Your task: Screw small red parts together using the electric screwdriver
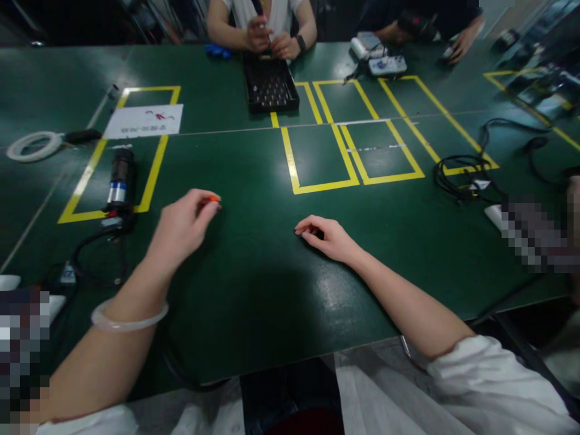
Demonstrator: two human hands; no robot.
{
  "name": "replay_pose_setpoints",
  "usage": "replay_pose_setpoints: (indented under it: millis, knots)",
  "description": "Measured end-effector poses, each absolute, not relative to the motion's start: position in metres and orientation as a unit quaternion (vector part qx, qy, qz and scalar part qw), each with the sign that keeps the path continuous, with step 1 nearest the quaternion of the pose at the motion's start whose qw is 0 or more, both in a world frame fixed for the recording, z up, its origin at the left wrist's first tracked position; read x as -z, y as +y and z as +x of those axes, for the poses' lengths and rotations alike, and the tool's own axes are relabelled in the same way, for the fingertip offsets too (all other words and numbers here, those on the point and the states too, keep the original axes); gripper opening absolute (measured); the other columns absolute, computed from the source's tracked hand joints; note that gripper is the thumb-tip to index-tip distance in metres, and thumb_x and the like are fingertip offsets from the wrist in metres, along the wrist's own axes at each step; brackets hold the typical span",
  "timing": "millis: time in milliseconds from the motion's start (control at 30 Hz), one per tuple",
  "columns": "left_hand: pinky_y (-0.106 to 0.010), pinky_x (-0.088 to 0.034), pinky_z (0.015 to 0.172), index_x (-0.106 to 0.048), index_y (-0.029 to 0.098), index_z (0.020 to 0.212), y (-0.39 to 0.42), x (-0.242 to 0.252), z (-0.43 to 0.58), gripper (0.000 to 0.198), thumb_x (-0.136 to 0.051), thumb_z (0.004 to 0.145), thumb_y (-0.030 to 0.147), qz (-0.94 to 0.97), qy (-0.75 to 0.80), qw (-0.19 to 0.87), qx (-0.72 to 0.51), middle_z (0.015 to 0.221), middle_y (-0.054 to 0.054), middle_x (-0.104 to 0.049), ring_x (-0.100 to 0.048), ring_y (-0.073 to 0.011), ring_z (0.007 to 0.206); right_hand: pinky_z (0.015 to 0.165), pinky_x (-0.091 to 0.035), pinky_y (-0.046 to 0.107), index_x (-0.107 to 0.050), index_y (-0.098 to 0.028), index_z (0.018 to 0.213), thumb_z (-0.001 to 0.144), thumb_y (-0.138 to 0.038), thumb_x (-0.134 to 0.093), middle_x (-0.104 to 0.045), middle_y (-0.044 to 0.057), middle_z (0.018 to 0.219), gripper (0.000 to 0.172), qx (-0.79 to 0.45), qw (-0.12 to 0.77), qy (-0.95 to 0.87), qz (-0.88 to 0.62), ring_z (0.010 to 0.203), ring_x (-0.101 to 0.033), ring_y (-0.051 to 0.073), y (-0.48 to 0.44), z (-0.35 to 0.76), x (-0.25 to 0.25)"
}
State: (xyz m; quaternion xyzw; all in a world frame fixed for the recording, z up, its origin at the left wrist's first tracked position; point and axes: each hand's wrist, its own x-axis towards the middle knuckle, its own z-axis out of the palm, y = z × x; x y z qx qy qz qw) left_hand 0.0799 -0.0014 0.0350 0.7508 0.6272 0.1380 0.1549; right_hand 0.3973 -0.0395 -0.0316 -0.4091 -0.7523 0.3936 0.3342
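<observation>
Between the thumb and fingers of my left hand [183, 223] is a small orange piece [214, 198]. Its kind is too small to make out, and most of it is covered by the fingers. That hand is just above the green table, with a pale bangle [129, 320] on its wrist. My right hand [328, 237] is low over the table to the right, its fingers curled and their tips close to the thumb. Nothing shows in its grip. Left of my left hand, a black cylindrical tool with a silver-and-blue band [118, 181] lies inside a yellow tape outline.
A white paper sheet [144, 121] and a white ring [34, 147] are at the left. Across the table a co-worker's hands [272, 42] are over a black tray [272, 107] of small parts. Coiled black cable [462, 172] lies at the right.
</observation>
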Motion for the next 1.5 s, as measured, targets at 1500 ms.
replay_pose_setpoints:
  millis: [1500]
  knots:
    - [-0.026, -0.048, 0.076, -0.057, 0.015, 0.099, -0.021, 0.018, 0.178, 0.028, -0.071, 0.082, 0.034, 0.655, 0.406, 0.595, -0.229, 0.094, -0.004, -0.063, -0.060, -0.0135, 0.086, 0.075, -0.049, 0.029, -0.062, -0.019, 0.099, 0.085, -0.017, -0.065, -0.065, 0.003, 0.094, 0.014, -0.377, 0.375, -0.751, -0.392, 0.081, -0.062, 0.015, -0.042, 0.392, 0.028]
